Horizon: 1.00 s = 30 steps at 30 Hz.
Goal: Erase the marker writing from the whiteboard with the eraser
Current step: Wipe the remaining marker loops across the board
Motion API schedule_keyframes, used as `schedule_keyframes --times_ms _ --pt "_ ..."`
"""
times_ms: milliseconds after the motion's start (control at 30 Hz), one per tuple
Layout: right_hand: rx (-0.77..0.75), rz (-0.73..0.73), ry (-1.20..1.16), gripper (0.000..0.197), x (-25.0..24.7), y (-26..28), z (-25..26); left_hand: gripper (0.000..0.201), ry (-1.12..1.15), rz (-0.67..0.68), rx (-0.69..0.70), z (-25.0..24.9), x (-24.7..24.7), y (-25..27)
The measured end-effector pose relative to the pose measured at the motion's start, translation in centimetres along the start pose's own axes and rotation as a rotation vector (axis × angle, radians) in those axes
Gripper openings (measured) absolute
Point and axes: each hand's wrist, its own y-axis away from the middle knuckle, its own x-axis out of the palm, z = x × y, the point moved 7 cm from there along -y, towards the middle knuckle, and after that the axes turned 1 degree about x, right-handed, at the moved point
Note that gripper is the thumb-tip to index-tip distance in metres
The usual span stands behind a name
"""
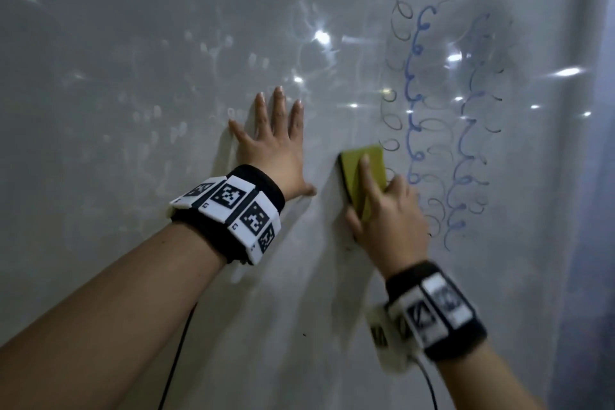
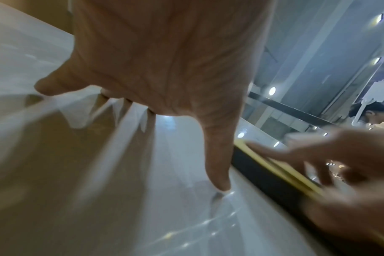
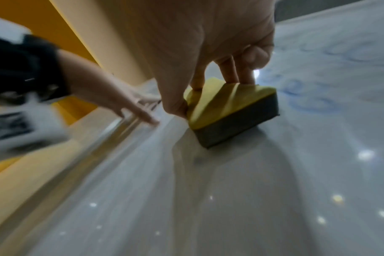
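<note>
A glossy whiteboard (image 1: 139, 53) fills the head view. Blue looping marker writing (image 1: 416, 100) runs in vertical columns on its right part, with fainter grey loops (image 1: 392, 123) around it. My right hand (image 1: 387, 210) grips a yellow eraser (image 1: 362, 173) with a dark felt base, pressed to the board just left of the writing. In the right wrist view the eraser (image 3: 230, 110) sits flat on the board, thumb on one side and fingers on top, blue writing (image 3: 311, 102) beyond it. My left hand (image 1: 273, 146) lies flat on the board, fingers spread, left of the eraser.
The board's right frame edge (image 1: 579, 110) runs vertically beside the writing. Ceiling lights reflect as bright spots (image 1: 321, 36) on the surface. A person (image 2: 368, 112) stands far off in the room in the left wrist view. Cables (image 1: 176, 356) hang from both wristbands.
</note>
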Motion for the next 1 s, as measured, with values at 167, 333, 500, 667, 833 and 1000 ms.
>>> schedule_keyframes --times_ms 167,333,500,667,833,1000 --pt "0.022 0.046 -0.029 0.082 2.7 5.6 -0.9 0.132 0.002 0.016 -0.025 -0.4 0.0 0.0" --pt "0.060 0.032 -0.004 0.076 -1.4 -3.2 -0.1 0.131 -0.009 0.028 -0.022 -0.3 0.1 -0.2" --pt "0.058 0.060 -0.021 0.075 -6.4 -14.2 1.1 0.133 -0.026 0.041 -0.030 -0.3 0.4 -0.5" --pt "0.102 0.064 -0.080 0.074 -4.4 -11.5 0.5 0.133 -0.018 0.032 -0.028 -0.3 0.3 -0.4" --pt "0.063 -0.058 -0.093 0.083 2.1 2.2 -0.6 0.132 -0.008 0.026 -0.032 -0.5 0.0 -0.1" --pt "0.097 -0.074 -0.066 0.072 4.7 9.2 -4.1 0.133 0.015 0.051 -0.047 -0.6 0.1 0.0"
